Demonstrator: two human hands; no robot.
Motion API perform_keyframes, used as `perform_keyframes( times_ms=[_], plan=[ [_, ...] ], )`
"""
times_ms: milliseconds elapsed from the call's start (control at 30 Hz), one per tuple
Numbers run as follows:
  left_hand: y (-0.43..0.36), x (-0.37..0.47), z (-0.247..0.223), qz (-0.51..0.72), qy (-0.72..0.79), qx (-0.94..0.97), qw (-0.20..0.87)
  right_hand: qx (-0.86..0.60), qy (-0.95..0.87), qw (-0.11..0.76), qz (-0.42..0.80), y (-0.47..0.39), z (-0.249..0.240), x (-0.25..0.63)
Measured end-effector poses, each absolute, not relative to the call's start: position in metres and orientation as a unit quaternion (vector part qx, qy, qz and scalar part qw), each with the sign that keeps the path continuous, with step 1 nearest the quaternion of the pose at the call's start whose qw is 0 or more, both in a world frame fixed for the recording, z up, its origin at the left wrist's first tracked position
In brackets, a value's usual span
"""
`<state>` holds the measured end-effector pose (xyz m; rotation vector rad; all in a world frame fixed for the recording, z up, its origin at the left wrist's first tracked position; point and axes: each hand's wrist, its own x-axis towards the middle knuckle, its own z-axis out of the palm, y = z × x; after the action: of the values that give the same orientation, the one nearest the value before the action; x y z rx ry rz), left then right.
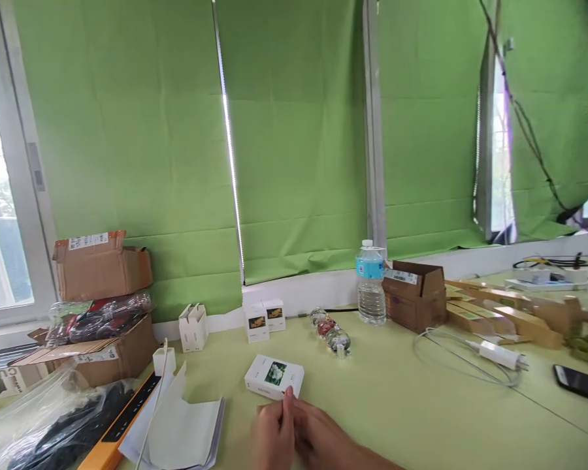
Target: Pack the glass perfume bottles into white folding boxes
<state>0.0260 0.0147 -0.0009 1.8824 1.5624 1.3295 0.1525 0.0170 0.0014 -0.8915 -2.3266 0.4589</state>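
Note:
My left hand (270,433) and my right hand (323,436) meet at the bottom middle of the head view. The fingers of both are closed together, and one thumb points up. Whatever may be between them is hidden. Just beyond the fingertips lies a small white box (263,380) with a picture of a white flower on green; I cannot tell whether a finger touches it. Farther back stand two small white boxes with dark pictures, a nearer one (257,331) and another (275,316) behind it.
A water bottle (371,294) stands beside an open brown carton (416,303). Clear-wrapped round items (330,333) lie left of it. On the right are a charger with cable (500,356) and a phone (582,384). Papers (181,424) and an orange power strip (112,437) lie left.

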Motion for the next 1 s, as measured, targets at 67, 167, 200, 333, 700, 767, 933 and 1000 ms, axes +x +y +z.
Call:
perform_keyframes(
  times_ms=[67,167,200,333,700,767,933,1000],
  plan=[
    [0.015,0.027,-0.003,0.480,0.531,0.674,0.182,-0.340,-0.876,0.300,0.165,0.009,0.001,0.163],
    [0.015,0.026,-0.002,0.500,0.513,0.676,0.174,-0.354,-0.876,0.291,0.149,0.006,-0.001,0.170],
    [0.014,0.025,0.000,0.504,0.512,0.677,0.159,-0.355,-0.877,0.287,0.146,0.006,-0.002,0.171],
    [0.005,0.017,0.015,0.493,0.515,0.687,0.140,-0.393,-0.868,0.275,0.126,0.007,-0.001,0.173],
    [0.006,0.020,-0.006,0.444,0.581,0.682,0.002,-0.414,-0.814,0.399,0.082,0.003,0.036,0.197],
    [0.009,0.022,-0.014,0.440,0.578,0.687,0.016,-0.400,-0.819,0.406,0.065,-0.004,0.038,0.197],
    [0.008,0.024,-0.015,0.464,0.565,0.675,0.102,-0.337,-0.857,0.390,-0.004,-0.021,0.038,0.192],
    [0.005,0.024,-0.009,0.480,0.538,0.679,0.141,-0.325,-0.867,0.377,-0.019,-0.025,0.039,0.191]
  ],
)
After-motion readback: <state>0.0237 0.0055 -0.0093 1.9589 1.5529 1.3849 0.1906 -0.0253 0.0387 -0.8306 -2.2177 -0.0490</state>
